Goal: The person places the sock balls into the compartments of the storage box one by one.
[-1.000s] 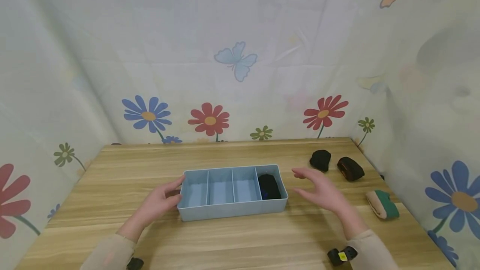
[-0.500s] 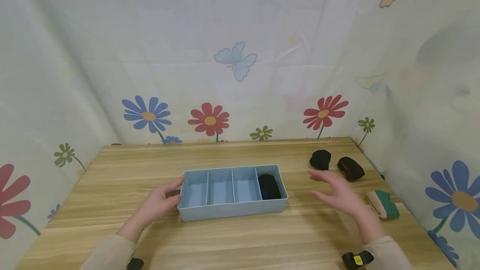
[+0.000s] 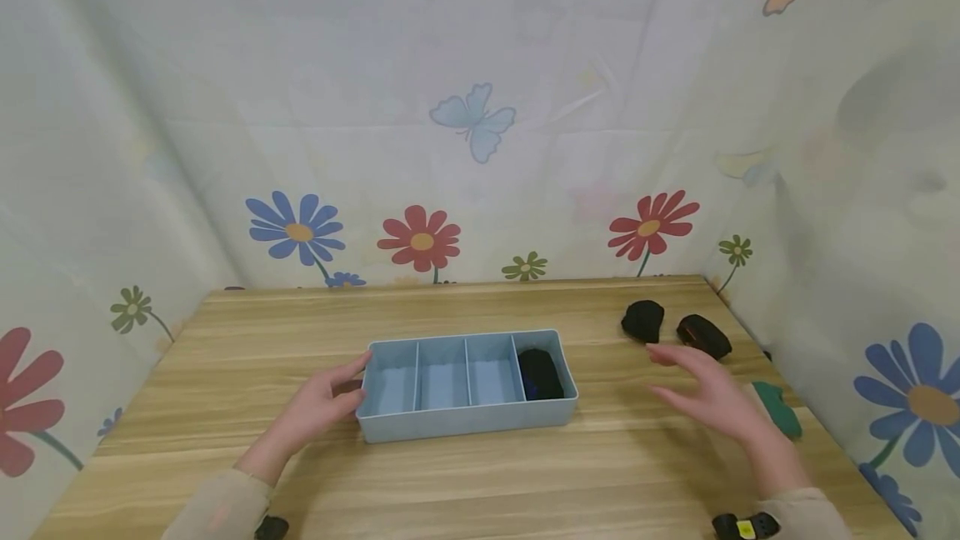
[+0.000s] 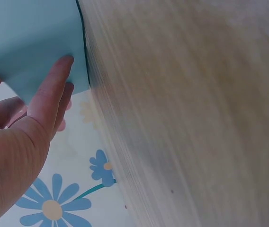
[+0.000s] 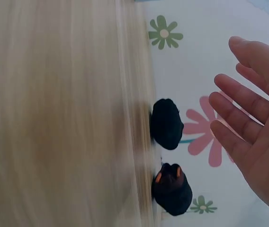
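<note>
A pale blue box [image 3: 468, 419] with several compartments in a row lies on the wooden table. Its rightmost compartment holds a black cloth bundle [image 3: 542, 375], like rolled socks. My left hand [image 3: 318, 408] touches the box's left end; in the left wrist view its extended fingers [image 4: 54, 92] lie against the end wall. My right hand [image 3: 712, 394] hovers with spread fingers over the table, holding nothing. Beyond it are a black bundle [image 3: 642, 321] and another black bundle with orange marks [image 3: 703, 336]. A green and beige bundle [image 3: 780, 411] is partly hidden behind the right hand.
The wooden table [image 3: 480, 482] reaches back to a floral cloth backdrop [image 3: 480, 48], which also closes off both sides. The loose bundles lie near the table's right edge. Each wrist wears a black strap device [image 3: 745, 527].
My right hand has moved right, from beside the box toward the loose bundles, and now covers part of the green and beige one. My left hand and the box stay put.
</note>
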`<state>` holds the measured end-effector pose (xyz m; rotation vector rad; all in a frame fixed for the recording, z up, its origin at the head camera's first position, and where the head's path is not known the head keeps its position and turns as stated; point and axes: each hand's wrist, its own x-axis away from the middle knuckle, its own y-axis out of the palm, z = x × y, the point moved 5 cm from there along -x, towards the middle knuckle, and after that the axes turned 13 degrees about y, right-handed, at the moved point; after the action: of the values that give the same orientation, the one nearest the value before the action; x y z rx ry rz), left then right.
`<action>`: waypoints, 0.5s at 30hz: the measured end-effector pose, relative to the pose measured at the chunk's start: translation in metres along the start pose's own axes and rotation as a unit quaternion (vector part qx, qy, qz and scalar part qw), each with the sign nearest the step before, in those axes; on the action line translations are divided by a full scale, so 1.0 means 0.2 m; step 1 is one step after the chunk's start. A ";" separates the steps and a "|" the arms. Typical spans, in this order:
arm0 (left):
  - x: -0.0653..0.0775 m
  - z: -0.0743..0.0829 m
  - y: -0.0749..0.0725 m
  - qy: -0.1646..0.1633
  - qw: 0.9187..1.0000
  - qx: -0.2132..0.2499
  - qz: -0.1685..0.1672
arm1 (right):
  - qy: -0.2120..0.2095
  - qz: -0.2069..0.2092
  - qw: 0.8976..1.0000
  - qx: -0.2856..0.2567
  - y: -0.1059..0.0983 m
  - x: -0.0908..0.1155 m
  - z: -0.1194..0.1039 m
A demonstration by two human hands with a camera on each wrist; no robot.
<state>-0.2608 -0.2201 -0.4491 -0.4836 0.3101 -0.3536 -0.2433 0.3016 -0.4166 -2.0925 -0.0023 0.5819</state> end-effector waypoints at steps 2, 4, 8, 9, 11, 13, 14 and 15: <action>0.00 0.00 0.00 -0.002 1.000 0.001 0.001 | 0.003 -0.002 1.000 0.005 -0.02 0.02 0.02; 0.00 0.00 0.00 -0.007 1.000 -0.002 0.003 | 0.005 -0.006 1.000 0.012 -0.04 0.04 0.04; 0.00 0.00 0.00 -0.007 1.000 -0.002 0.004 | 0.015 -0.012 0.999 0.027 -0.08 0.07 0.07; 0.00 0.00 0.00 -0.009 1.000 -0.004 0.004 | 0.013 -0.010 0.999 0.031 -0.08 0.08 0.08; 0.00 -0.01 0.00 -0.010 1.000 -0.007 0.004 | 0.006 -0.005 0.999 0.032 -0.10 0.09 0.10; 0.00 -0.01 0.00 -0.009 1.000 -0.010 0.004 | -0.004 0.002 1.000 0.028 -0.11 0.10 0.12; 0.00 -0.01 0.00 -0.009 1.000 -0.010 0.004 | -0.008 0.003 1.000 0.022 -0.12 0.11 0.12; 0.00 -0.01 0.00 -0.005 1.000 -0.012 0.002 | -0.012 0.003 1.000 0.014 -0.12 0.11 0.13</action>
<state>-0.2611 -0.2207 -0.4511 -0.5078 0.3059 -0.3434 -0.2284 0.3416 -0.4183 -2.0596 -0.0019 0.6064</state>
